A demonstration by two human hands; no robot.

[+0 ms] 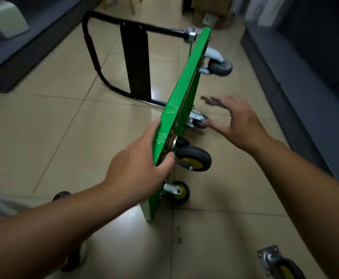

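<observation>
Two small metal rings [179,240] lie on the beige tile floor [44,137] nearest us. A loose caster [281,264] sits at bottom right, mounting plate up. The room is dim, with a glare patch on the tiles by our feet. Dark upholstered benches line both sides: left bench [24,57], right bench [305,87]. A cardboard box [211,9] and wooden chair legs [130,3] are at the far end.

The green cart deck [186,77] stands on its long edge mid-floor and runs away from us, wheels facing right. Our left hand [136,168] clamps its near top corner. The fingers lie over the outer face and the thumb curls round the edge onto the underside, just beside the big yellow-hub caster [194,159]. Our right hand [239,121] holds nothing. Its fingers are spread wide and blurred, palm toward the underside. The thumb tip is at the middle caster [197,121]; we cannot tell whether it touches.

The small yellow-hub caster [177,191] hangs low near the floor at the near end. The grey caster [219,66] sticks out at the far end. The black handle [96,63] is swung out left and lies flat on the tiles, taking up the floor on that side. There is open tile right of the wheels up to the right bench. There is more open tile at near left, between the handle and us.
</observation>
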